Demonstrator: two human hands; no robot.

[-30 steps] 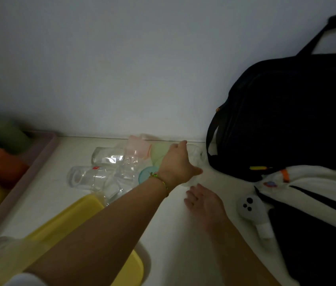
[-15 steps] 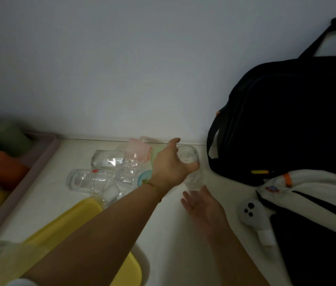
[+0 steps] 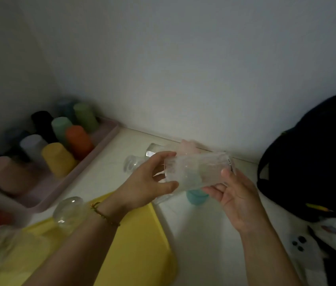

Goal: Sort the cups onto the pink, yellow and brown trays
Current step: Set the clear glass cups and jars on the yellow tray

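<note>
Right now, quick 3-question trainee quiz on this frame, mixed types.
1. True or false: the clear ribbed glass cup is held sideways between the left hand and the right hand.
2. The coloured opaque cups stand upside down on which tray? A) flat yellow plastic tray B) pink rimmed tray C) neither
3. Fill in: the small teal cup sits on the white table, just ____ the held glass in the picture.

Key: 1 true; 2 B; 3 below
</note>
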